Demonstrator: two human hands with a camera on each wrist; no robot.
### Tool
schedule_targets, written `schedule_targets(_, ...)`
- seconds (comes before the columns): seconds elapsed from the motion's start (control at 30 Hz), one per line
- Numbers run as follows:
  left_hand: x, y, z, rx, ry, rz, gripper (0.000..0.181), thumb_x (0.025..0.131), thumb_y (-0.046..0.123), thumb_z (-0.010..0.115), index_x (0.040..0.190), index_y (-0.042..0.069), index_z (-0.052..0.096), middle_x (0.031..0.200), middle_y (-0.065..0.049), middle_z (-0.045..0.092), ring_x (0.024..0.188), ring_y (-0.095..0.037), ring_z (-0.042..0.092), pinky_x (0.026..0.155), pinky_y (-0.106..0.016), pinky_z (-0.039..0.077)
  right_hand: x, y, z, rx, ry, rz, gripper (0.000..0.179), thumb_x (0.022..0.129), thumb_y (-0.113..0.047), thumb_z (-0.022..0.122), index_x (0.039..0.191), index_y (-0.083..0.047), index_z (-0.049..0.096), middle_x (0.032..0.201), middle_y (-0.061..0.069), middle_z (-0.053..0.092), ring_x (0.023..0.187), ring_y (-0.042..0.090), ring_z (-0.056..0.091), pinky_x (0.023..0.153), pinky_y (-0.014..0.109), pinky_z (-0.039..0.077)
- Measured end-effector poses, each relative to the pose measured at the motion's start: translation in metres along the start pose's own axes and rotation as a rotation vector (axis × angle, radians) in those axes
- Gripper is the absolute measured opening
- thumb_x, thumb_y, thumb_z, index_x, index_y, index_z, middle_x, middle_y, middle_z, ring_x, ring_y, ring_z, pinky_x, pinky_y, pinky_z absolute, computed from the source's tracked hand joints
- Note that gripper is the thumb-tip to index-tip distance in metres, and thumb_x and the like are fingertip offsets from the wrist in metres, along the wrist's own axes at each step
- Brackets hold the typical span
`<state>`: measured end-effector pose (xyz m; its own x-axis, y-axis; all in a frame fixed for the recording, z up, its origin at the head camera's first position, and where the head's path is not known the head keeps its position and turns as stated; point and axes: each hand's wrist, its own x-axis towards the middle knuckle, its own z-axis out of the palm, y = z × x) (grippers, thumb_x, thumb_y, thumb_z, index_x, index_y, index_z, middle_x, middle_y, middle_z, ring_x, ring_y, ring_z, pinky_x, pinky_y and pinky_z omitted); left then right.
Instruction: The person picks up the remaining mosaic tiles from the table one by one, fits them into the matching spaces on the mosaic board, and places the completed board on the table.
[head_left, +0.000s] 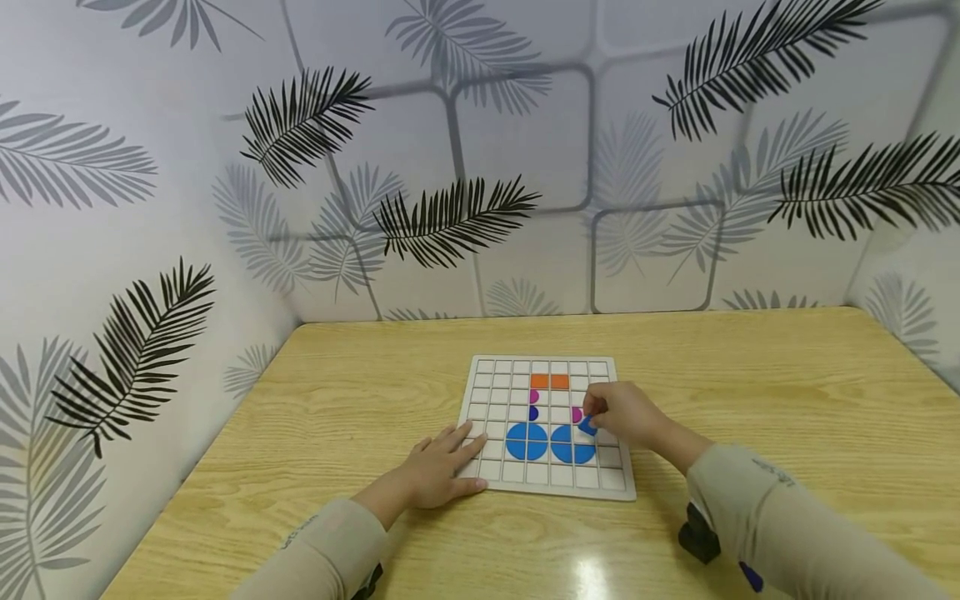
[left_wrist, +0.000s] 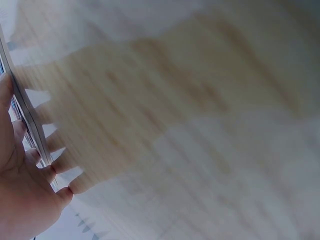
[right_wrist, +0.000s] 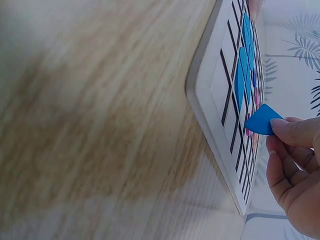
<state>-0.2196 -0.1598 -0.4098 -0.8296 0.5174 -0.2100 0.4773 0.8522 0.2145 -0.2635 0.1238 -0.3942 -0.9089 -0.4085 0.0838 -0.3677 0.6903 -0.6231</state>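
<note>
A white grid board (head_left: pixel 624 482) lies flat on the table. Between thumb and fingers my right hand (head_left: pixel 626 410) pinches a blue quarter-circle tile (right_wrist: pixel 264 120), held tilted just over the board's right part. Below it, three blue quarter tiles (head_left: pixel 573 452) form most of a circle whose upper-right cell is bare. To their left sits a full blue circle (head_left: pixel 527 442) of quarter tiles. Farther up are two orange square tiles (head_left: pixel 540 381), two magenta half-round tiles (head_left: pixel 534 397) and a dark blue one (head_left: pixel 533 412). My left hand (head_left: pixel 438 468) rests at the board's left edge, fingers spread onto it.
The wood-grain table (head_left: pixel 360 392) runs back to a wall (head_left: pixel 525 275) with a printed leaf pattern. Beneath the right sleeve (head_left: pixel 780 508), a black object (head_left: pixel 699 535) and a small dark blue piece (head_left: pixel 751 576) show partly.
</note>
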Motion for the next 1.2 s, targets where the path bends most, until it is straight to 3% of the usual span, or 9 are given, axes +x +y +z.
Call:
schedule_targets(0.8,0.001,-0.001,0.001,-0.001,-0.007,-0.006,0.063,0.086,0.051,0.038,0.138,0.02,0.022,0.143,-0.009,0.012,0.128,-0.029,0.01,0.098,-0.05,0.011,0.013,0.006,0.009,0.015,-0.072,0.043,0.007,0.077,0.003,0.059,0.079,-0.003,0.062,0.073,-0.002,0.057,0.069,0.013,0.049,0.069,0.03,0.044)
schedule_targets(1.2,0.001,0.0,0.0,0.007,-0.015,-0.01,0.063,0.086,0.051,0.037,0.139,0.019,0.02,0.143,-0.008,0.01,0.128,-0.029,0.009,0.098,-0.049,0.011,0.009,0.008,0.012,-0.004,-0.069,-0.019,0.005,0.075,0.0,0.063,0.078,-0.004,0.063,0.077,0.003,0.06,0.073,0.013,0.053,0.07,0.032,0.045)
